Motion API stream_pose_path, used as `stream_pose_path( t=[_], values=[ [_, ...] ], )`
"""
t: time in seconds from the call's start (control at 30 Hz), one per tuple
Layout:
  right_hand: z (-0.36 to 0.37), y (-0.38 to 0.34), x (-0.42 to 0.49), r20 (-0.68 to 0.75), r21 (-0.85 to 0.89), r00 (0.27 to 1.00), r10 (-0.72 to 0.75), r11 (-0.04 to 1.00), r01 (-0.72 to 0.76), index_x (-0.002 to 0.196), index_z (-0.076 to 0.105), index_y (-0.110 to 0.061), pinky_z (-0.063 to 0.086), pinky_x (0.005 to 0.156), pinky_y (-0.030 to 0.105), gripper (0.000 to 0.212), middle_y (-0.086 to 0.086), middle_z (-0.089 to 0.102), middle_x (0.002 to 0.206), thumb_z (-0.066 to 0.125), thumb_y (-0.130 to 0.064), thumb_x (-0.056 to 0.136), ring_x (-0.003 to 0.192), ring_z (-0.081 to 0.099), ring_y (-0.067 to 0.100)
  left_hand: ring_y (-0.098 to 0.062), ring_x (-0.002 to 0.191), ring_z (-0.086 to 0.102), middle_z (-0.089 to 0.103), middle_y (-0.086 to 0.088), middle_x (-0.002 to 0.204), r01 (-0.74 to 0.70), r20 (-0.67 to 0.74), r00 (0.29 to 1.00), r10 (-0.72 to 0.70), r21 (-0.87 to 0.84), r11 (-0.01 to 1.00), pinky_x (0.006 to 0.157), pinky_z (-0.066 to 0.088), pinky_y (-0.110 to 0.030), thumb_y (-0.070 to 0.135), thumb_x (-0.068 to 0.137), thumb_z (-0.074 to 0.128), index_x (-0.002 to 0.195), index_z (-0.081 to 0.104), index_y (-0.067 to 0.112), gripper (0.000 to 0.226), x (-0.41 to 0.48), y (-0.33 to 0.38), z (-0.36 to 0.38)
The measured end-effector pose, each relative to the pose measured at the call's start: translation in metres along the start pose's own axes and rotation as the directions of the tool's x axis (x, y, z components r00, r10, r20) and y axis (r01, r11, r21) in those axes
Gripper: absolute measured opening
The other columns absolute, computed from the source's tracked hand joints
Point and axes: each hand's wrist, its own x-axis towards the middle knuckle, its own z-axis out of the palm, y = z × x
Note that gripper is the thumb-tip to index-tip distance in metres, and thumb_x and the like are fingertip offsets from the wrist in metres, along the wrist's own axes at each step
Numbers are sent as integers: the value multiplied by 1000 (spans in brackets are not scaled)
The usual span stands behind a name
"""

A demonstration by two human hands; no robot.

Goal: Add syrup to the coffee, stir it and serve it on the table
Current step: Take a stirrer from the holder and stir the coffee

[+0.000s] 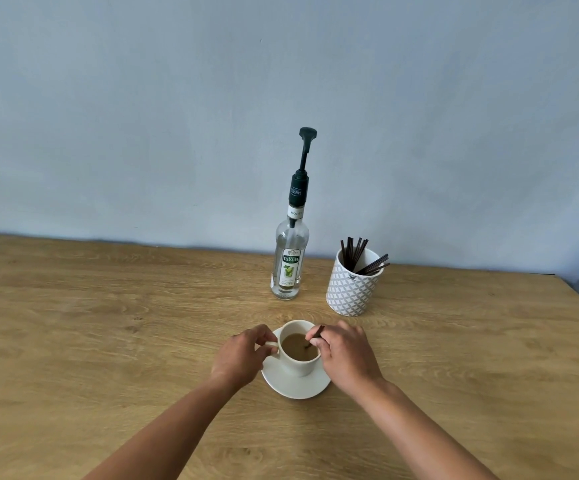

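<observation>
Standing on a white saucer (291, 388) near the front centre of the wooden table (108, 323), the white cup (298, 367) held light-brown coffee (295, 349), surface a little below the rim. A dark stirrer (318, 332) leaned in from the R side, lower tip dipped in the liquid.

Behind the cup, near the wall, stood the syrup bottle (288, 268): clear glass, upright, green label, w/ a dark pump (304, 157) on the neck, plunger raised; fill level could not be read. Just to its R, not touching, a grey-and-white patterned holder (350, 292) contained approx. a dozen spare stirrers (354, 252), fanned and leaning.

Hands: both forearms entered from the bottom edge and converged on the cup. Left hand (243, 355), palm down, fingers curled, thumb and forefinger pinching the cup handle (271, 345). Right hand (345, 355) hung over the cup's R rim, thumb and forefinger pinching the stirrer's upper part, remaining fingers loosely bent.
</observation>
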Motion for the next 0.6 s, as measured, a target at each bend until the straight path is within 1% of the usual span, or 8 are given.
stream_pose_path(
  t=[0.1, 0.2, 0.3, 0.37, 0.43, 0.53, 0.6],
  values=[
    [-3, 0, -1, 4, 26, 1000, -3, 1000, 3, 99, 66, -29, 37, 89, 35, 14, -16, 70, 96, 58, -18, 94, 92, 54, 13, -1, 56, 67, 70, 22, 90, 1, 2, 1000, -1, -1, 1000, 60, 48, -25, 36, 89, 65, 88, 63, 38, 4, 0, 1, 0],
    [-1, -2, -1, 44, 103, 999, 21, 994, -26, 99, 65, -33, 35, 90, 31, 14, -16, 68, 99, 57, -22, 94, 93, 52, 8, -1, 57, 68, 70, 22, 92, 1, 1, 1000, -1, 4, 1000, 63, 53, -28, 36, 89, 64, 89, 63, 38, 2, 0, 1, 0],
    [2, -6, -1, 50, 171, 998, 47, 984, -55, 98, 68, -37, 33, 88, 28, 15, -16, 67, 99, 59, -26, 93, 91, 49, 4, -2, 58, 68, 70, 22, 91, -5, 6, 1000, 5, 5, 1000, 67, 56, -32, 35, 90, 64, 87, 63, 39, 5, 0, 0, 0],
    [4, -8, 1, 41, 186, 997, 62, 980, -69, 98, 70, -38, 31, 86, 27, 15, -14, 67, 97, 60, -28, 92, 88, 46, 3, -4, 59, 68, 70, 21, 91, -6, 6, 1000, 6, 3, 1000, 69, 57, -34, 35, 90, 65, 86, 62, 40, 7, 0, 0, 0],
    [4, -8, 4, 45, 169, 997, 66, 983, -72, 100, 71, -38, 32, 88, 28, 16, -14, 70, 97, 60, -28, 93, 90, 49, 5, -5, 60, 69, 69, 20, 92, -8, 7, 1000, 7, 3, 1000, 70, 57, -35, 34, 90, 65, 86, 62, 40, 7, 0, 0, 0],
    [3, -5, 8, 44, 66, 999, 32, 997, -35, 103, 70, -35, 35, 92, 31, 17, -16, 72, 99, 57, -27, 95, 96, 54, 11, -6, 63, 69, 69, 20, 94, -9, 2, 1000, 9, 7, 1000, 72, 57, -36, 34, 90, 64, 88, 62, 39, 6, -1, 1, -1],
    [0, -1, 7, 12, 18, 1000, 5, 1000, -6, 102, 70, -32, 36, 90, 33, 17, -16, 72, 97, 59, -24, 94, 93, 55, 13, -7, 63, 70, 70, 20, 94, -8, 2, 1000, 8, 1, 1000, 73, 58, -37, 34, 90, 65, 90, 63, 38, 3, -1, 1, -1]
  ],
)
